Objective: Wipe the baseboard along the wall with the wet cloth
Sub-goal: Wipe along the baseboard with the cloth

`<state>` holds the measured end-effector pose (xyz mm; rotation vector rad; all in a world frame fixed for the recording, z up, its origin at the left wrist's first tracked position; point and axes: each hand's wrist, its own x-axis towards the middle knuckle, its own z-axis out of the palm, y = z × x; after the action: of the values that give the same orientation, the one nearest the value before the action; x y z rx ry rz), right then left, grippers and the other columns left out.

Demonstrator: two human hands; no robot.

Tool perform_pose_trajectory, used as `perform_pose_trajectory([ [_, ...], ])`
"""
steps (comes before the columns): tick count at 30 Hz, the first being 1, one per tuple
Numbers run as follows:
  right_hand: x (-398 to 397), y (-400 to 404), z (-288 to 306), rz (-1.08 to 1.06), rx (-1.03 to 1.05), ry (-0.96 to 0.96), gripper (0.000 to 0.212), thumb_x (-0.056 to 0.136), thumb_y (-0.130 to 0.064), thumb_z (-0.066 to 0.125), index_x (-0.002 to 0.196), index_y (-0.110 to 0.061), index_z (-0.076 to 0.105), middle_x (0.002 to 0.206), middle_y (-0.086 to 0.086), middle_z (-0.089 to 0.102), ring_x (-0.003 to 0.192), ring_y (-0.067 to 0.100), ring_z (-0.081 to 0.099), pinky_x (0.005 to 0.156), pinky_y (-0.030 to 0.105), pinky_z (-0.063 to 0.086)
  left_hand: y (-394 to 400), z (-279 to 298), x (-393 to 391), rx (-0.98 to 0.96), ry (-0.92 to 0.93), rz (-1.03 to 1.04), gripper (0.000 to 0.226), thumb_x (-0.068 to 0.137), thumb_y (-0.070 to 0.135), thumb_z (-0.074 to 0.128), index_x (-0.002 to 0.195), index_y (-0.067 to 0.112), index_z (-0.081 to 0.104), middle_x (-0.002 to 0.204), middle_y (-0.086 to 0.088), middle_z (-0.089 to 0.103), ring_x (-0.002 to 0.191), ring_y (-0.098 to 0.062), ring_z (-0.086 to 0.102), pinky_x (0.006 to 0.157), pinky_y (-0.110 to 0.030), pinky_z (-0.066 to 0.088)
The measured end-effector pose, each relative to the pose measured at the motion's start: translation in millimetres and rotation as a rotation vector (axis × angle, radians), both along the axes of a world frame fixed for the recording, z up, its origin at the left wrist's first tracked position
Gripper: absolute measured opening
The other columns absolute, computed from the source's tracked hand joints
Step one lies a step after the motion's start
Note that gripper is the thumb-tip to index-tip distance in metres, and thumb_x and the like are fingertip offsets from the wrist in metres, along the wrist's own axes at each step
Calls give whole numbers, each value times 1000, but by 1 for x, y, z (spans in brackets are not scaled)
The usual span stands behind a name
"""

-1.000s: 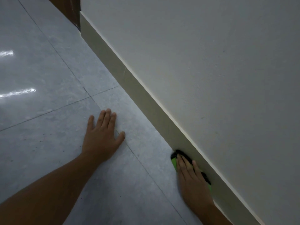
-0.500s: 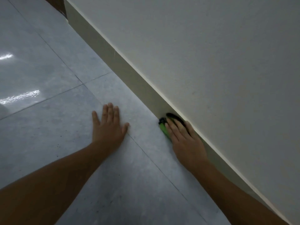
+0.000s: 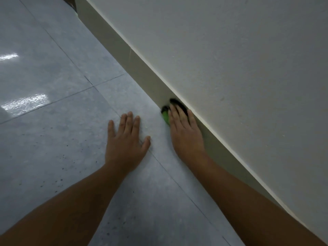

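Right hand [image 3: 186,135] has slid further along the baseboard [image 3: 142,68] since a second ago, pressing the cloth [image 3: 166,117] flat against it, fingers extended, not curled round it. Cloth is green and black, mostly hidden under the fingers, where baseboard meets floor [image 3: 53,86]. Left hand [image 3: 125,144] flat on the floor, open, fingers spread, holding nothing. Wall [image 3: 248,68] above.

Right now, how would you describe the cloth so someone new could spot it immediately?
Follow the pale baseboard where the wall meets the grey tiled floor. The right hand presses flat against it, and the cloth peeks out under the fingertips. It is the only bright green thing, edged in black.
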<state>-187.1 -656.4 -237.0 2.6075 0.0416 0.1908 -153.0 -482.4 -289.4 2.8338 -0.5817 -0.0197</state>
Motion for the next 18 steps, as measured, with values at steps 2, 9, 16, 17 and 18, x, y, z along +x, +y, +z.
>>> perform_pose_trajectory([
  [2,37,17,0,35,-78,62,57,93,-14,7,147,0,18,157,14,19,145,27,14,116,45,2,0,-1,-1,3,-3,-4,75,91,59,13,151,15,5,160,-9,2,147,-21,-2,116,-51,-3],
  [9,-21,5,-4,13,-130,263,57,93,-16,21,147,3,14,155,18,23,143,30,18,113,51,-1,1,1,2,-16,7,-8,77,89,59,13,151,14,8,159,-10,6,147,-22,1,116,-51,-2],
  [16,-183,-53,8,-246,-57,446,52,85,-9,28,127,10,52,132,28,53,118,40,54,101,61,34,2,1,1,-51,25,-10,76,90,57,17,150,11,14,159,-11,12,147,-23,7,116,-53,1],
  [17,-192,-57,8,-268,-59,461,54,85,-9,23,129,11,48,134,27,51,119,40,53,102,61,33,2,0,0,-54,26,-11,76,90,57,18,150,11,14,159,-12,12,147,-24,7,116,-54,1],
  [18,-196,-60,7,-280,-66,476,55,86,-8,22,131,11,45,135,27,50,121,40,52,103,60,32,2,0,0,-60,23,-8,76,90,56,18,150,11,14,159,-12,12,147,-24,7,116,-53,1],
])
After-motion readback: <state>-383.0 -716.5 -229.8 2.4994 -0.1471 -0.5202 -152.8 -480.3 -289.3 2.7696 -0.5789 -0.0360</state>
